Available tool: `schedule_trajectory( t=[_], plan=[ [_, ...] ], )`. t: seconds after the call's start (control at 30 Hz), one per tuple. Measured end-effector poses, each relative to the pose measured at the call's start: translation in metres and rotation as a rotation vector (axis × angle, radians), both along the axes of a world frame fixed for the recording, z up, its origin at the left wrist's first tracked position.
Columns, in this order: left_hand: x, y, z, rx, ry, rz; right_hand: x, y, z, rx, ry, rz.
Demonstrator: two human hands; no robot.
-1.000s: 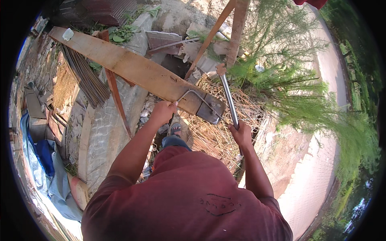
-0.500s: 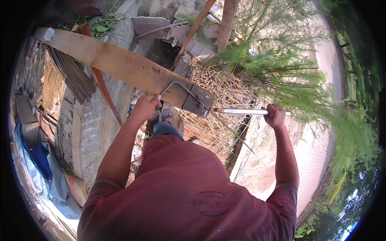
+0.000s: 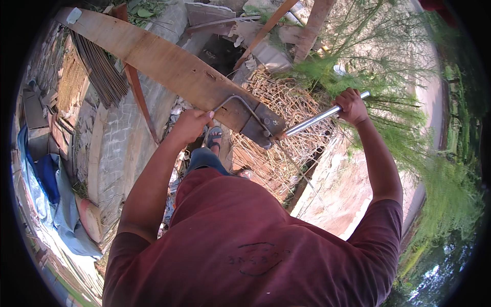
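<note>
My left hand (image 3: 192, 126) is closed around the end of a bent steel rod (image 3: 246, 106). The rod loops over the right end of a long wooden plank (image 3: 169, 64) and passes between pegs on a dark metal plate (image 3: 254, 131) fixed there. Beyond the plate, a thin straight length of it seems to run on toward the lower right. My right hand (image 3: 351, 106) grips a shiny metal pipe handle (image 3: 313, 121) near its outer end. The pipe's inner end meets the plate's corner at a rusty joint, and the pipe slants up to the right.
A heap of bent rods (image 3: 286, 97) lies beneath and beyond the plate. Straight dark rods (image 3: 99, 69) rest in a bundle by the plank's left part. Feathery green branches (image 3: 378, 77) hang close to my right hand. A blue tarp (image 3: 64, 204) is at left.
My right hand has swung the pipe away from me, from nearly level to slanting up. My left hand still holds the rod's end. The whole view has shifted slightly.
</note>
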State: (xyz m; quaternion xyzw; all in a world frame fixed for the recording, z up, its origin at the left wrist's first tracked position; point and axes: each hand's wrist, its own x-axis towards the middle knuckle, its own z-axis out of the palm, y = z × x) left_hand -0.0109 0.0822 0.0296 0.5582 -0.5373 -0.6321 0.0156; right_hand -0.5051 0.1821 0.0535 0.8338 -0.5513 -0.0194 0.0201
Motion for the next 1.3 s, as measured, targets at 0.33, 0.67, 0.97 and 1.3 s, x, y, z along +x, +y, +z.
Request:
schedule_trajectory(
  t=[0.33, 0.67, 0.97, 1.3],
  plan=[
    [0.004, -0.002, -0.009, -0.001, 0.009, -0.012, -0.006, 0.018, -0.022, 0.004, -0.065, -0.034],
    [-0.003, 0.004, 0.004, -0.082, -0.03, -0.059, -0.011, 0.047, -0.026, 0.081, 0.003, -0.425],
    [0.015, 0.027, -0.03, -0.986, -0.384, -0.017, 0.021, 0.054, -0.017, -0.032, 0.04, -0.538],
    [-0.072, 0.316, -0.031, 0.086, 0.277, -0.173, 0.047, 0.122, -0.016, -0.076, 0.049, -0.758]
  ],
)
